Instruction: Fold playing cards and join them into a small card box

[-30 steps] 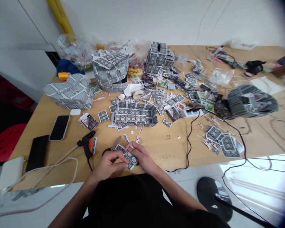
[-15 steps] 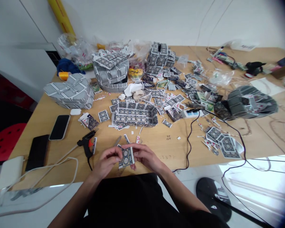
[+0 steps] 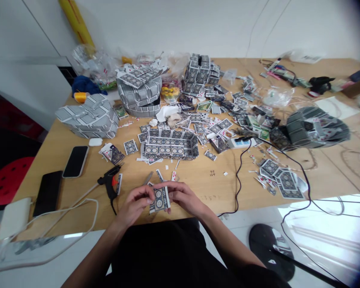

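Observation:
A patterned playing card (image 3: 159, 199) with a folded-looking pale edge is held between my two hands, close to the table's front edge. My left hand (image 3: 137, 202) pinches its left side between thumb and fingers. At the card's right side, my right hand (image 3: 184, 197) grips the edge, its forefinger lying along the top. Just beyond the hands lie a craft knife blade or similar slim grey tool (image 3: 148, 178) and cut card strips (image 3: 159, 175). Farther back stands an open rectangular box made of cards (image 3: 171, 151).
A black glue gun (image 3: 109, 182) and two phones (image 3: 75, 161) lie on the left. Card-built baskets (image 3: 88, 116) stand at the back left, another (image 3: 318, 128) at the right. Loose cards (image 3: 219, 128) cover the middle. A black cable (image 3: 241, 176) runs from a power strip (image 3: 240, 143).
Both hands keep their hold on the card with barely any movement. The whole view has shifted very slightly.

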A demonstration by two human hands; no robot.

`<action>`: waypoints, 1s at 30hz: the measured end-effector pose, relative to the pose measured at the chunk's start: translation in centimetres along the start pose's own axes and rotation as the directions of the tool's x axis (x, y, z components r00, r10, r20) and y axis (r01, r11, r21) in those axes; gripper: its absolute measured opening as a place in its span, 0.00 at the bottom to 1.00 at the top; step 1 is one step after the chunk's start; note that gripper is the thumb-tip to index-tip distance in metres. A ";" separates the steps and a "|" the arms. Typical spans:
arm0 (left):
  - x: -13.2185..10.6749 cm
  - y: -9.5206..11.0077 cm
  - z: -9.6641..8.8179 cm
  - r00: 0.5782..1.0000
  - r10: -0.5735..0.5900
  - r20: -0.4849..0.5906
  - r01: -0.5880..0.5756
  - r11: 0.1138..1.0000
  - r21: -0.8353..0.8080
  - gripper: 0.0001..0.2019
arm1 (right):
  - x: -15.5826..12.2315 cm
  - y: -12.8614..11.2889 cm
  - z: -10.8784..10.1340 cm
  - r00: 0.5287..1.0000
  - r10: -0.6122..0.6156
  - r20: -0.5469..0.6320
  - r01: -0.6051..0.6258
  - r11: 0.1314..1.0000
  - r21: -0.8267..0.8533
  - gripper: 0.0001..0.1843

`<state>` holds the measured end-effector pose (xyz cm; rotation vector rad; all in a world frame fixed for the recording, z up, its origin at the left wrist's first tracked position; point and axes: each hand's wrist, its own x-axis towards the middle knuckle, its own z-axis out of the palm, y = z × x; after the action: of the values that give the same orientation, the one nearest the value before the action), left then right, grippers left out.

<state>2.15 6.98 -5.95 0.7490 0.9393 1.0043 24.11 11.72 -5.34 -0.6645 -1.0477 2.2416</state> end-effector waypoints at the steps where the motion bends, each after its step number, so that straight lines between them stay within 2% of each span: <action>1: 0.0 0.1 -0.1 1.000 0.001 0.011 -0.001 1.000 0.022 0.12 | 0.0 -0.1 -0.1 1.000 -0.004 0.010 0.004 1.000 -0.014 0.22; 8: -0.4 1.0 -0.7 0.994 -0.033 0.106 0.013 0.983 0.181 0.13 | -0.5 -1.3 -0.8 0.994 0.082 0.078 -0.074 0.992 -0.106 0.17; 15: -0.5 1.3 -0.6 0.983 -0.062 0.172 0.005 0.950 0.313 0.15 | -0.8 -1.0 -1.3 0.978 0.193 0.080 -0.178 0.970 -0.168 0.20; 23: -0.5 1.2 -0.9 0.983 -0.071 0.170 0.015 0.951 0.310 0.18 | -1.0 -1.5 -1.4 0.969 0.246 0.031 -0.234 0.949 -0.210 0.23; 30: -0.2 0.7 -1.3 0.980 -0.059 0.189 0.007 0.964 0.265 0.20 | -0.9 -1.5 -1.5 0.967 0.253 0.023 -0.247 0.957 -0.154 0.27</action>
<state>0.72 7.18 -5.85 1.0325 0.9194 0.7679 26.13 12.72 -4.87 -0.8597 -1.2216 2.4169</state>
